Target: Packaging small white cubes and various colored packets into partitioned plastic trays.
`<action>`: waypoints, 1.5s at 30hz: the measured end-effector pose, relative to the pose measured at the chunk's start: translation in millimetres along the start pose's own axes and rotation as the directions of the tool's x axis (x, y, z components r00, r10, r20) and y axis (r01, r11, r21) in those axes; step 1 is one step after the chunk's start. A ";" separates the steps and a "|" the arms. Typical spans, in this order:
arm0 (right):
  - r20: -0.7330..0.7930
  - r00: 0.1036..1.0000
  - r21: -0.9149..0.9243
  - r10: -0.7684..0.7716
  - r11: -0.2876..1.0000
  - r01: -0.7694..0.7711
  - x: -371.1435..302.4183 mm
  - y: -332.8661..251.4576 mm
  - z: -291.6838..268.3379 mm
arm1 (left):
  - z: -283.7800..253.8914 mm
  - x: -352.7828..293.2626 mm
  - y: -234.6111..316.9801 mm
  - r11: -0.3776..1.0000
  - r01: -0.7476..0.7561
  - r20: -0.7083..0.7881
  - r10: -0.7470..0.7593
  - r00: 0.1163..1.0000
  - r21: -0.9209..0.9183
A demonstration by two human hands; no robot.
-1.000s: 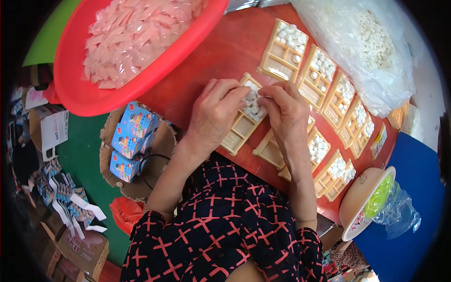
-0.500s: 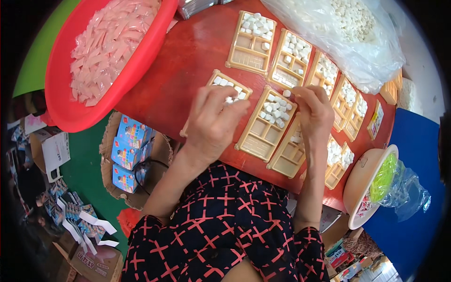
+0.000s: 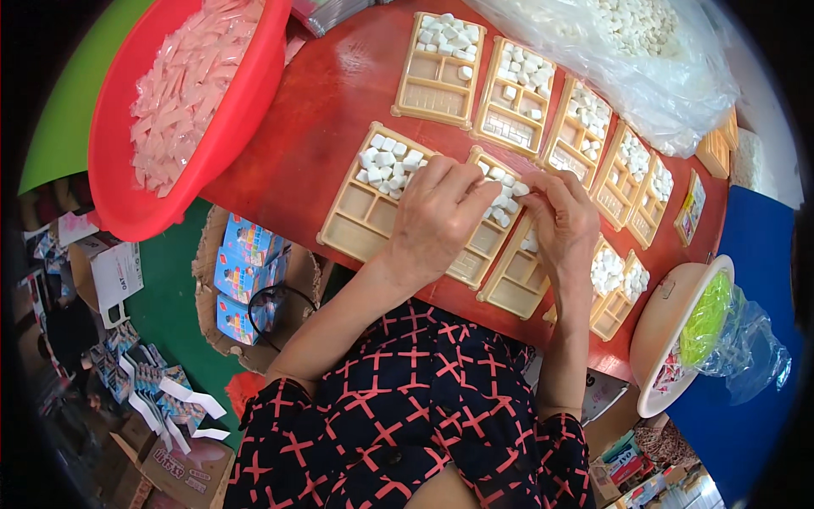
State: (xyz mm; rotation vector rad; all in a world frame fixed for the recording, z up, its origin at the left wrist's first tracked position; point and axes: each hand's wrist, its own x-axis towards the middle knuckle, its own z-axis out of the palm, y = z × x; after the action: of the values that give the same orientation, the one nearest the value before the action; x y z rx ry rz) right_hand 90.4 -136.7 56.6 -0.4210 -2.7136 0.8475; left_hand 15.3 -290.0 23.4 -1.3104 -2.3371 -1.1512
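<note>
My left hand (image 3: 437, 216) is over a cream divided tray (image 3: 466, 267) in the near row, fingers drawn together above its small white rounded cubes (image 3: 500, 208). Whatever those fingertips hold is hidden. At the same tray's far right corner, my right hand (image 3: 564, 220) pinches a white cube (image 3: 521, 188) between thumb and fingers. Left of my left hand lies another divided tray (image 3: 356, 199), its far compartment heaped with white cubes. Under my right wrist is a further tray (image 3: 517, 276), partly covered by the hand.
More filled trays (image 3: 437, 72) line the far side of the red table (image 3: 322, 119). A red basin (image 3: 271, 76) of pink packets stands left, a clear bag (image 3: 678, 102) of white pieces far right. A cream bowl (image 3: 657, 339) sits at the right edge, a carton (image 3: 208, 280) of blue boxes below left.
My left hand has moved right, from the left tray to the middle one, uncovering the left tray's cubes. My right hand has shifted slightly nearer, still pinching a cube. The view has shifted a little.
</note>
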 end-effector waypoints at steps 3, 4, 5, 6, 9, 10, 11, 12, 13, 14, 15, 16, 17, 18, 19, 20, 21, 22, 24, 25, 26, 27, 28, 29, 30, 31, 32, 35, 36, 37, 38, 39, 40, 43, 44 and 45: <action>-0.019 0.997 -0.002 -0.070 0.998 0.070 -5.0 7.8 -3.7 | -15.1 1.4 -3.1 0.999 -0.025 -0.078 0.028 0.997 0.041; -0.020 0.997 0.003 -0.070 0.998 0.070 -5.5 7.3 -3.3 | -24.2 -2.0 -7.0 0.997 0.034 -0.085 -0.028 0.996 0.063; -0.016 0.994 -0.074 -0.108 0.992 0.106 -6.0 5.7 -4.0 | -31.6 -5.7 -10.6 0.992 0.092 -0.094 -0.083 0.992 0.085; -0.005 0.988 -0.148 -0.151 0.978 0.149 -6.0 3.1 -4.6 | -37.0 -10.3 -12.7 0.984 0.169 -0.105 -0.164 0.981 0.049; -0.020 0.991 -0.112 -0.135 0.985 0.132 -5.2 -5.0 -3.6 | -54.6 -22.2 -14.7 0.977 0.136 -0.120 -0.117 0.986 0.167; -0.018 0.989 -0.102 -0.146 0.984 0.143 -5.1 -9.1 0.5 | -57.8 -29.7 -14.8 0.971 0.152 -0.116 -0.132 0.985 0.183; 0.029 0.972 -0.084 -0.235 0.968 0.237 -5.1 -14.9 6.5 | -59.5 -35.0 -14.3 0.968 0.157 -0.122 -0.135 0.983 0.197; 0.070 0.944 -0.060 -0.323 0.943 0.328 -4.9 -20.9 12.9 | -63.6 -40.0 -15.9 0.962 0.195 -0.128 -0.172 0.977 0.192; 0.067 0.939 -0.046 -0.336 0.940 0.339 -5.0 -24.3 16.1 | -67.7 -43.9 -18.6 0.955 0.232 -0.135 -0.209 0.969 0.186; 0.211 0.911 -0.138 -0.356 0.911 0.388 -5.3 -26.8 18.2 | -71.1 -46.5 -24.0 0.950 0.236 -0.142 -0.209 0.967 0.203; 0.355 0.867 -0.225 -0.350 0.868 0.443 -5.9 -26.7 20.2 | -71.7 -49.2 -30.2 0.940 0.264 -0.137 -0.239 0.961 0.215; 0.381 0.860 -0.253 -0.339 0.856 0.450 -5.8 -24.6 23.7 | -73.2 -50.5 -35.6 0.930 0.292 -0.134 -0.268 0.954 0.225; 0.382 0.856 -0.248 -0.348 0.854 0.458 -6.5 -22.4 27.5 | -75.6 -50.2 -39.5 0.927 0.297 -0.140 -0.270 0.953 0.231; 0.382 0.860 -0.270 -0.339 0.849 0.455 -7.0 -19.6 29.0 | -77.4 -47.9 -41.3 0.929 0.274 -0.086 -0.260 0.962 0.248; 0.381 0.864 -0.294 -0.328 0.843 0.450 -7.2 -17.6 29.4 | -78.0 -46.2 -42.3 0.933 0.248 -0.032 -0.249 0.968 0.260; 0.391 0.862 -0.302 -0.324 0.839 0.453 -7.0 -16.6 28.5 | -75.4 -47.1 -42.5 0.944 0.241 0.047 -0.257 0.965 0.226; 0.388 0.862 -0.310 -0.326 0.835 0.455 -6.2 -17.8 26.7 | -73.8 -42.5 -40.2 0.946 0.238 0.040 -0.253 0.967 0.223; 0.399 0.858 -0.305 -0.323 0.836 0.456 -5.5 -19.0 24.4 | -71.8 -36.5 -36.4 0.959 0.217 0.100 -0.238 0.966 0.183; 0.402 0.860 -0.322 -0.313 0.831 0.453 -4.1 -19.3 22.7 | -67.7 -29.1 -34.3 0.972 0.179 0.209 -0.209 0.955 0.151; 0.420 0.852 -0.299 -0.314 0.838 0.457 -4.2 -19.2 25.6 | -65.6 -26.3 -34.8 0.976 0.167 0.200 -0.192 0.961 0.138; 0.436 0.843 -0.276 -0.316 0.844 0.459 -3.8 -19.2 27.0 | -64.2 -23.8 -35.3 0.977 0.133 0.278 -0.176 0.944 0.169; 0.429 0.849 -0.292 -0.310 0.841 0.454 -3.3 -19.5 27.7 | -63.3 -22.3 -36.4 0.975 0.097 0.357 -0.164 0.919 0.200; 0.449 0.838 -0.305 -0.309 0.829 0.469 -2.7 -19.9 27.6 | -61.7 -21.9 -36.7 0.978 0.085 0.352 -0.149 0.924 0.191; 0.470 0.827 -0.315 -0.308 0.817 0.484 -1.7 -19.1 26.4 | -60.2 -22.2 -36.6 0.977 0.086 0.369 -0.154 0.916 0.194; 0.473 0.823 -0.298 -0.315 0.822 0.486 -0.9 -17.8 25.4 | -60.6 -22.1 -37.4 0.976 0.086 0.388 -0.160 0.908 0.200; 0.465 0.827 -0.307 -0.314 0.819 0.484 3.5 -16.9 22.6 | -62.3 -21.2 -38.6 0.977 0.076 0.384 -0.149 0.911 0.197; 0.406 0.854 -0.274 -0.326 0.848 0.454 9.5 -15.4 18.7 | -64.3 -20.0 -40.5 0.979 0.103 0.364 -0.161 0.918 0.175; 0.215 0.891 -0.253 -0.401 0.858 0.447 35.1 -3.9 8.1 | -66.9 3.8 -46.3 0.983 0.082 0.299 -0.130 0.946 0.166; 0.182 0.932 -0.252 -0.313 0.902 0.352 44.0 -5.1 -0.3 | -64.6 16.8 -50.6 0.980 0.044 0.253 -0.093 0.963 0.192; 0.150 0.961 -0.243 -0.233 0.933 0.264 51.8 -6.9 -5.3 | -58.5 26.3 -57.5 0.981 0.044 0.246 -0.091 0.965 0.191; 0.052 0.973 -0.286 -0.225 0.930 0.231 55.3 -9.9 -4.1 | -50.4 34.0 -65.2 0.985 0.030 0.202 -0.064 0.977 0.170; 0.055 0.970 -0.286 -0.235 0.927 0.241 57.9 -7.0 -3.3 | -46.1 38.6 -71.1 0.988 0.019 0.155 -0.043 0.987 0.155; 0.082 0.975 -0.264 -0.206 0.939 0.220 57.0 -2.1 -2.2 | -45.5 40.6 -74.2 0.987 0.026 0.147 -0.050 0.988 0.159; 0.081 0.980 -0.209 -0.184 0.958 0.197 55.3 -2.8 1.2 | -46.1 43.1 -81.0 0.980 0.038 0.240 -0.085 0.967 0.195; 0.079 0.979 -0.209 -0.189 0.957 0.202 54.4 -1.3 3.4 | -48.5 42.4 -81.4 0.980 0.050 0.217 -0.092 0.972 0.192; 0.076 0.978 -0.208 -0.193 0.956 0.205 53.7 -0.5 5.0 | -50.7 41.6 -82.2 0.980 0.059 0.197 -0.097 0.976 0.189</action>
State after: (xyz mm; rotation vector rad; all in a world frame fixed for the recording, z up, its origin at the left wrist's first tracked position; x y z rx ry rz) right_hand 39.1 -120.8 61.8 -0.1629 -2.8491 0.5219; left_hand -83.0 -325.0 36.2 -1.3380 -2.5908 -0.8316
